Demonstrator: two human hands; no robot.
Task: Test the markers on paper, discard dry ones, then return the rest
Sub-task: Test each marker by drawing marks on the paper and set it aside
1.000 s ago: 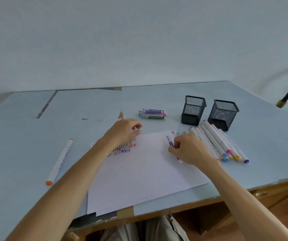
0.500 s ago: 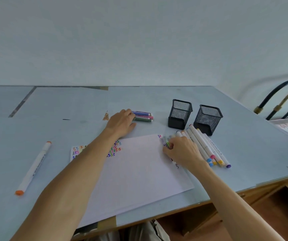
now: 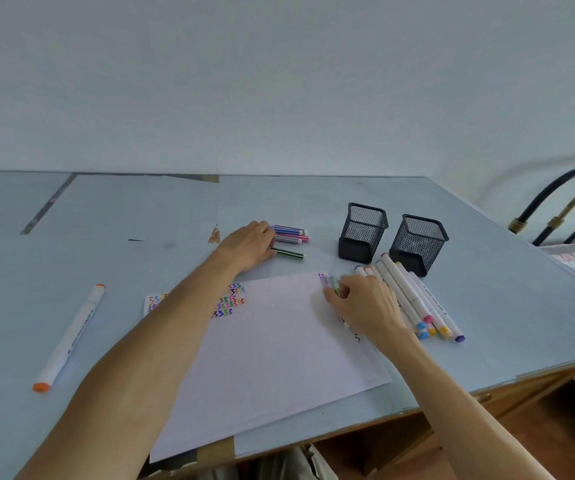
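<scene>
A white sheet of paper (image 3: 272, 351) lies on the table, with coloured zigzag marks (image 3: 229, 301) near its far left. My left hand (image 3: 249, 245) reaches past the paper and its fingers touch a small pile of thin markers (image 3: 289, 233); a green thin marker (image 3: 288, 253) lies slightly apart by the fingertips. My right hand (image 3: 362, 306) rests at the paper's far right corner, fingers curled round a thin marker (image 3: 331, 285). Several thick white markers (image 3: 414, 299) lie in a row to its right.
Two black mesh pen cups (image 3: 362, 232) (image 3: 417, 244) stand behind the thick markers. A thick orange-capped marker (image 3: 71, 337) lies alone at the left. The table's front edge (image 3: 487, 389) runs close below the paper. A metal bed frame (image 3: 563, 202) is at the right.
My left hand has moved from the zigzag marks out to the pile of thin markers, and the green one now lies apart. My right hand stays at the paper's corner.
</scene>
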